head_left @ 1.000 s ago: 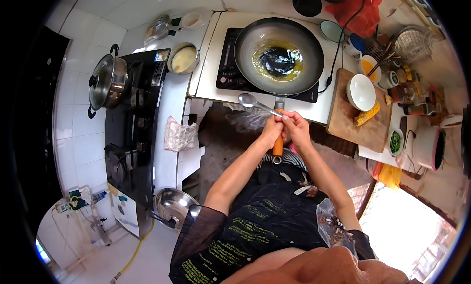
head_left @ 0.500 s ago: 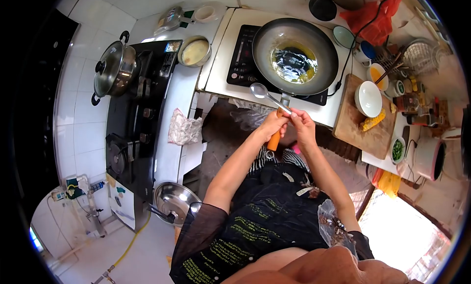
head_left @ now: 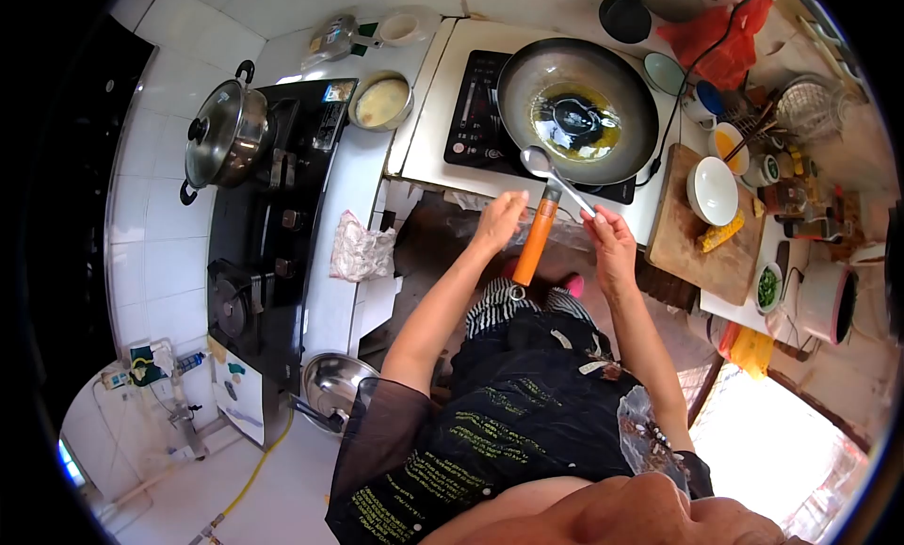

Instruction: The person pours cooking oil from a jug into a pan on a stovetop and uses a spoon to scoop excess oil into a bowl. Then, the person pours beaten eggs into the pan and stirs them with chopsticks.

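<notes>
My right hand [head_left: 614,244] pinches the handle end of a metal spoon [head_left: 570,189], whose bowl points up and left over the near rim of the pan. A large dark wok [head_left: 513,93] sits on the black induction cooktop [head_left: 468,121], with a pool of shiny yellowish oil [head_left: 576,121] in its bottom. Its orange handle [head_left: 536,248] points toward me, and the spoon crosses above the handle's top. Just left of that handle, my left hand [head_left: 499,223] is apart from it, fingers loosely curled and holding nothing visible.
On the right, a cutting board [head_left: 692,239] bears a white bowl [head_left: 713,191] and corn [head_left: 723,232]. Nearby are a bowl of chopped greens [head_left: 768,287] and a bowl of orange liquid [head_left: 728,140]. Left stand a lidded pot [head_left: 224,136] and a bowl of pale batter-like contents [head_left: 381,103].
My left hand has left the wok's handle and moved left. The right hand has shifted right and slightly down with the spoon, whose bowl now lies further right, nearer the wok.
</notes>
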